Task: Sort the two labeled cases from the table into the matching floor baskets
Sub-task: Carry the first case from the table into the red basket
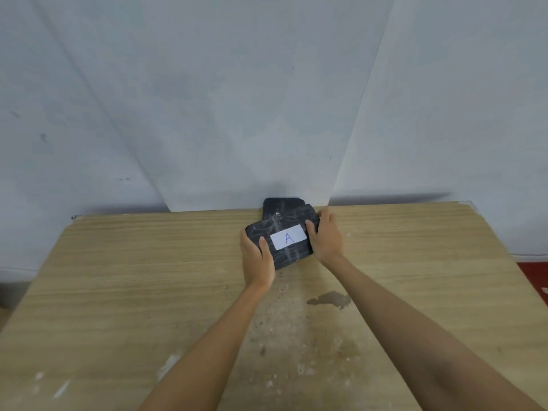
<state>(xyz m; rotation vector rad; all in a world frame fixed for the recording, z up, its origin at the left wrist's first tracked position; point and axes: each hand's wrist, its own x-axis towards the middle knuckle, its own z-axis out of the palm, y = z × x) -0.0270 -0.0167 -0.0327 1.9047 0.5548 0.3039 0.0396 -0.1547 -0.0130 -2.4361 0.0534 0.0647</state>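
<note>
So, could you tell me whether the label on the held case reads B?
No, the white label on the dark case reads A.

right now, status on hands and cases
Left hand, right hand both gripping case A. Second case behind it. Baskets not in view.

Two dark scuffed cases at far edge of wood surface (148,277), stacked w/ offset. Top case (281,229) tilted, white label (288,237) w/ blue "A" facing up. Second case (281,204) beneath/behind, mostly covered, its label not visible.
</note>
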